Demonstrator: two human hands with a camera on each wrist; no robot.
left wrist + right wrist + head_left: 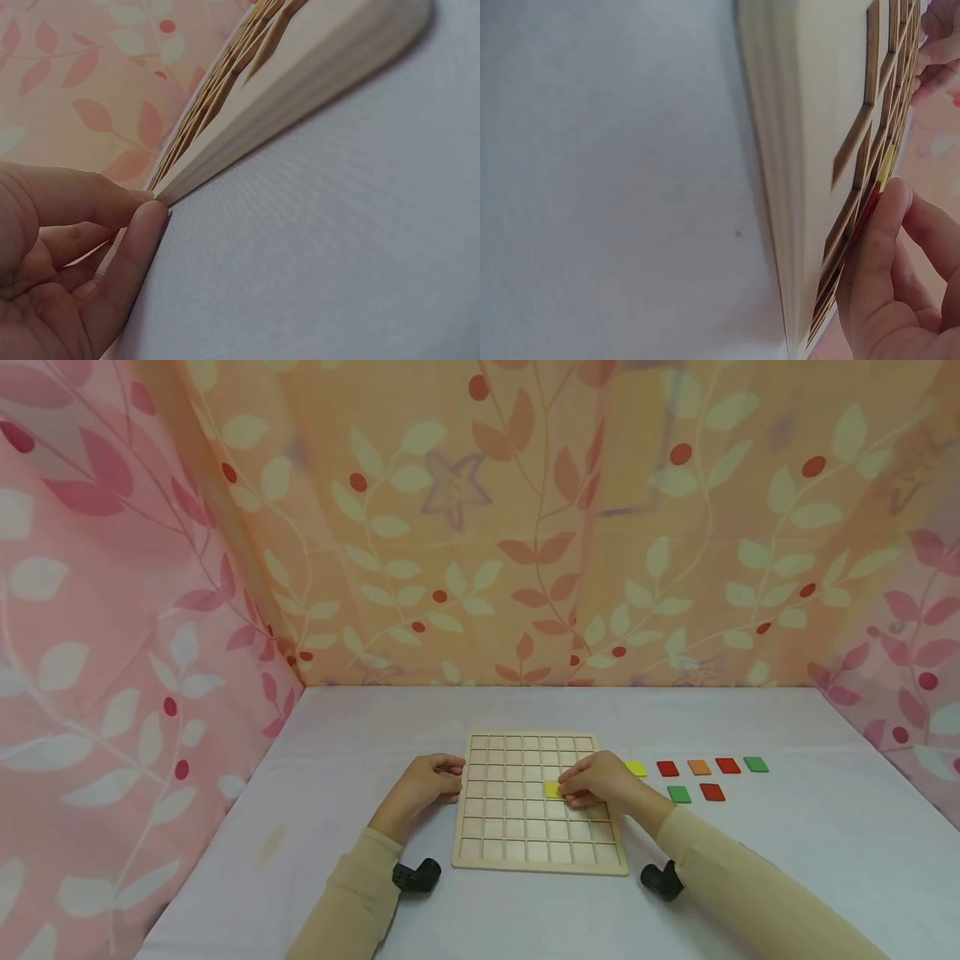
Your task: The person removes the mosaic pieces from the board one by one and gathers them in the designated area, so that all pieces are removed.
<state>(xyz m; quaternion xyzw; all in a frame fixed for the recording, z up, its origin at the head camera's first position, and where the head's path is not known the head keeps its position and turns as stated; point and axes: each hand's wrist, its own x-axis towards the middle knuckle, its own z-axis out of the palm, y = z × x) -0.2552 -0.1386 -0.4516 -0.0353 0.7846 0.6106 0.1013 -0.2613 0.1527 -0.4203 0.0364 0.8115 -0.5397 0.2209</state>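
A pale wooden grid board [536, 868] lies flat on the table between both hands. My left hand [426, 787] is at its left side, thumb and index fingertip pinching the board's edge in the left wrist view. Over the middle right of the grid is my right hand [603, 779]. A yellow tile [552, 789] lies in a cell beside its fingertips. In the right wrist view a red tile [866, 211] shows low at the grid under the thumb and fingers, next to the yellow one; the head view hides it behind the hand.
Right of the board lie loose square tiles: a yellow tile [637, 768], a red tile [667, 769], an orange tile [699, 767], a green tile [756, 764] and others. A white cloth [360, 718] covers the table. Patterned curtains [450, 568] stand behind and at the sides.
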